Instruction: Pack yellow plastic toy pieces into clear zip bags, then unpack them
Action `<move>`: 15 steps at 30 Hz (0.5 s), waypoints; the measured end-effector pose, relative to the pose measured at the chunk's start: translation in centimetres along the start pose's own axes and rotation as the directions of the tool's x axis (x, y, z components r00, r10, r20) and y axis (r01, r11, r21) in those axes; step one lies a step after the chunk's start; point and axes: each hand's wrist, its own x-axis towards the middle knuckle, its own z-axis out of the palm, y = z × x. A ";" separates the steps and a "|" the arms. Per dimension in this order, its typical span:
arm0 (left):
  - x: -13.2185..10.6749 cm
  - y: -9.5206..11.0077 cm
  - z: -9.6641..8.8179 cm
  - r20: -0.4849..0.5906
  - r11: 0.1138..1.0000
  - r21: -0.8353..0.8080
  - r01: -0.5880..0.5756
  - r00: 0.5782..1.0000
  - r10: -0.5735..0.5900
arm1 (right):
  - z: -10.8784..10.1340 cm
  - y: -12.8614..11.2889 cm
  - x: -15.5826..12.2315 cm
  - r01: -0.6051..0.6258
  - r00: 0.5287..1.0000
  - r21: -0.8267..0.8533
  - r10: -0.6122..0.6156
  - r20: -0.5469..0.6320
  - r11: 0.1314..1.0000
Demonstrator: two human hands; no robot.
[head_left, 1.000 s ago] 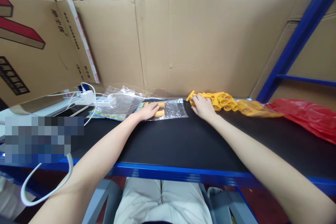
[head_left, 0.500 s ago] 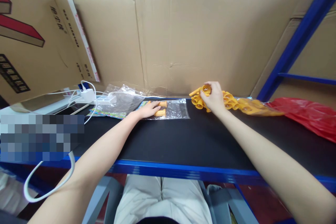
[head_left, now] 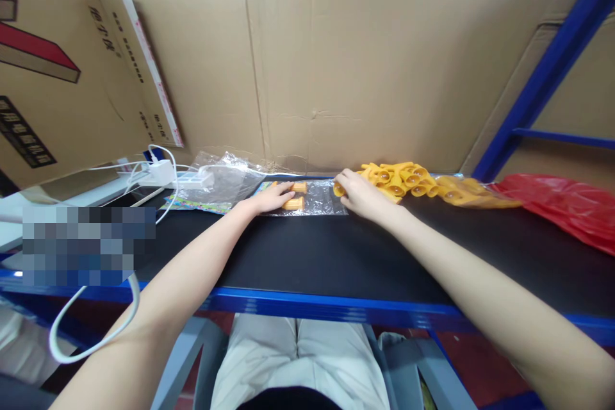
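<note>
My left hand (head_left: 271, 198) lies flat on a clear plastic bag (head_left: 319, 196), fingers stretched out over two orange ribbed plastic pieces (head_left: 294, 204) whose ends show past the fingertips. At the bag's right end, my right hand (head_left: 358, 192) is closed around a yellow funnel-shaped plastic piece (head_left: 339, 189); its flared mouth shows left of the fingers and the remainder is hidden. Just right of this hand sits a pile of similar yellow pieces (head_left: 408, 179), mouths mostly toward me. Colourful printed material (head_left: 206, 206) is partly under the bags on the left.
A crumpled clear bag (head_left: 223, 176) and a white power strip (head_left: 195, 180) with cables are at the left. More yellow pieces in clear plastic (head_left: 464, 192) and a red plastic bag (head_left: 557, 205) lie at the right. Cardboard (head_left: 384, 64) walls the back of the black tabletop (head_left: 312, 256).
My right hand has come left and down from the pile to the bag's right end, bringing one yellow funnel-shaped piece with it. My left hand stays in place.
</note>
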 end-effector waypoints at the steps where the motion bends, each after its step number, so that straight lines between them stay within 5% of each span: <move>1: 0.0 0.0 0.0 -0.001 1.000 0.001 0.000 1.000 0.000 | 0.2 -0.1 0.0 -0.026 0.999 0.061 0.024 0.038 0.998; 5: -0.1 0.1 -0.1 0.009 1.000 -0.007 0.013 1.000 -0.013 | 0.3 0.6 0.2 -0.136 0.985 0.203 0.110 0.135 0.970; 9: -0.3 0.4 -0.3 0.013 1.000 -0.016 0.008 1.000 -0.007 | -0.2 2.7 0.0 -0.192 0.978 0.010 0.191 0.080 0.981; 15: 0.0 -0.2 -0.1 0.012 1.000 -0.025 -0.003 1.000 0.004 | -0.3 4.2 -0.4 -0.286 0.875 0.020 0.253 0.412 0.958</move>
